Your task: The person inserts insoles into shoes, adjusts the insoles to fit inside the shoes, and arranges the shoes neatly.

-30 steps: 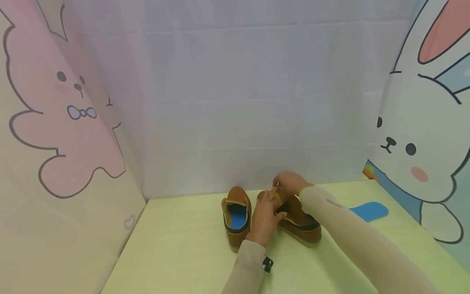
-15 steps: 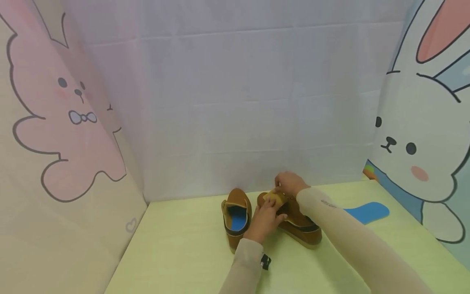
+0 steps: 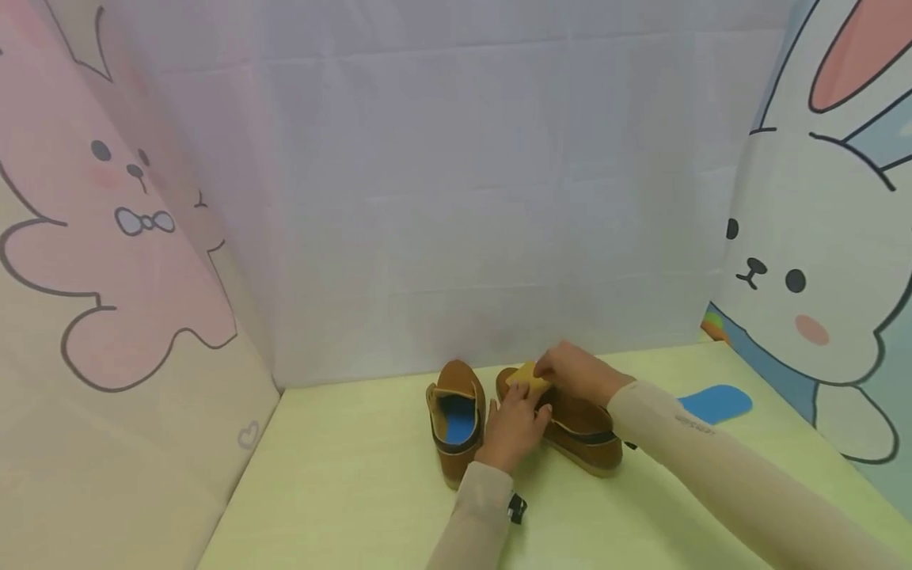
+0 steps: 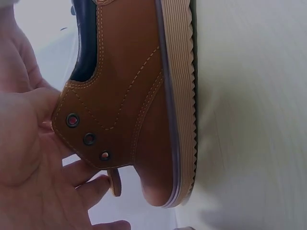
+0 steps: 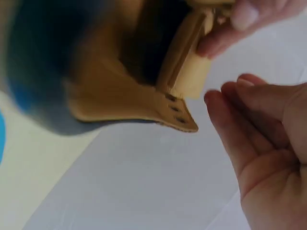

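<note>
A brown shoe (image 3: 584,450) with a dark collar stands angled on the table, its toe toward the back curtain. At its front, my left hand (image 3: 514,431) holds the shoe's yellow-tan tongue (image 3: 526,378), folded forward; the right wrist view shows its fingertips on the tongue. In the left wrist view the palm lies beside the flap with eyelets (image 4: 88,139). My right hand (image 3: 579,374) is over the shoe's opening from the far side. Its fingers are loosely bent in the right wrist view, beside the other eyelet flap (image 5: 177,117), with nothing between them.
A matching brown shoe (image 3: 456,467) stands left of the hands with a blue insole (image 3: 458,423) inside. Another blue insole (image 3: 721,404) lies flat on the pale yellow table (image 3: 342,475) at right. A white curtain (image 3: 427,198) hangs behind.
More of the tongue shows, tipped forward over the toe. My left hand has drawn back slightly toward the wearer. The right hand has shifted slightly right and lower.
</note>
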Tool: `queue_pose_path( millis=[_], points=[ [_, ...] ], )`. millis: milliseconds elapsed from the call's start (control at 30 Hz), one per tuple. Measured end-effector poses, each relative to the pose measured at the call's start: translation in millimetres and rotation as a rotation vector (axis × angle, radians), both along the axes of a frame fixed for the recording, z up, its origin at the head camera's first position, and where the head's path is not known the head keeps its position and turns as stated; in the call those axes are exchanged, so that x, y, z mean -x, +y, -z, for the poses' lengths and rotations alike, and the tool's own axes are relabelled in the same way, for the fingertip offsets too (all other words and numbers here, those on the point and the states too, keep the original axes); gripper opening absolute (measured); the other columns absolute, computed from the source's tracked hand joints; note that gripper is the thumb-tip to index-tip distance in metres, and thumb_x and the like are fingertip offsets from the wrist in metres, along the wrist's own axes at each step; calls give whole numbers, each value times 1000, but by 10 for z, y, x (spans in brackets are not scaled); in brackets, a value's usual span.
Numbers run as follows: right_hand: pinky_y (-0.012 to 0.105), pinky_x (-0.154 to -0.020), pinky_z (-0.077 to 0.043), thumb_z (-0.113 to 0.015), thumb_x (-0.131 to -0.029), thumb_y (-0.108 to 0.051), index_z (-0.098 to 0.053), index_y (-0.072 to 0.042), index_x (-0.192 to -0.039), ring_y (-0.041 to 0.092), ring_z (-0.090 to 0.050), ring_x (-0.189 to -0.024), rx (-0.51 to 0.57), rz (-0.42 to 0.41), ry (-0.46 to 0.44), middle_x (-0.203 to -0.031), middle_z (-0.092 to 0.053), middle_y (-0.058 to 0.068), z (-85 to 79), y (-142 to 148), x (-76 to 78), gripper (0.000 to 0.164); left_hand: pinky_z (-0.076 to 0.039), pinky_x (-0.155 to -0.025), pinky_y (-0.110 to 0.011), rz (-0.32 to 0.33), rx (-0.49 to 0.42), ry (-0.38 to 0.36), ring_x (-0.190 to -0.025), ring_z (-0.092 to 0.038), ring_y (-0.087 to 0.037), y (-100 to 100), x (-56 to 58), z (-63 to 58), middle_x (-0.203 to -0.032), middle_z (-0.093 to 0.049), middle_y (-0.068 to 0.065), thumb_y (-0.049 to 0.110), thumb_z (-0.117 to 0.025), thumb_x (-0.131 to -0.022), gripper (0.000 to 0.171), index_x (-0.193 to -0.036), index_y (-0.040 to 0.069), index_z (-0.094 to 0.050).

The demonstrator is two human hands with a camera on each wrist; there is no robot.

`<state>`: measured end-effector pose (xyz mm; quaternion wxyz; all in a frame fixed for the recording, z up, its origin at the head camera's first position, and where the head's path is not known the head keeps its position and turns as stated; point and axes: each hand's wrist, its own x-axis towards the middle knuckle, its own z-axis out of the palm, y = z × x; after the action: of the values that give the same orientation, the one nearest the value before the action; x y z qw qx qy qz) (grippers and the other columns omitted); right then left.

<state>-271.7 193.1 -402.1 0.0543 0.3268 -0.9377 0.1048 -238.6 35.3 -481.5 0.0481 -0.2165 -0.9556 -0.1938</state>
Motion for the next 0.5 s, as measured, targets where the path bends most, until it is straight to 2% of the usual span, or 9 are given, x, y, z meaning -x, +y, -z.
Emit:
queue_pose_path(
  millis=[100,267,500],
  points=[
    [31,-76,-51,-56,-89,1,-69,-5,-102,21,-63,-85,-41,-30,40,-95,-68,7,31,34,-95,20,-24,-104,-58,-8,3,4,-136,-23,-21,9,9,-13,-147,-34,-3,46,-34,-100,47,-140,22,-43],
    [33,-77,-51,-55,-90,-2,-67,-3,-105,22,-63,-85,-124,-8,116,-95,-68,9,82,98,-192,20,-21,-105,-58,-17,13,-18,-137,-22,-21,-5,-11,-40,-147,-34,-4,44,-33,-100,47,-140,20,-43],
    [32,-61,-51,-59,-86,-3,-64,-9,-87,21,-60,-68,-156,37,193,-75,-61,2,189,171,-227,8,-19,-105,-60,11,29,-29,-137,-21,-20,-46,-28,-42,-148,-33,-2,42,-37,-97,49,-141,22,-42]
  ],
)
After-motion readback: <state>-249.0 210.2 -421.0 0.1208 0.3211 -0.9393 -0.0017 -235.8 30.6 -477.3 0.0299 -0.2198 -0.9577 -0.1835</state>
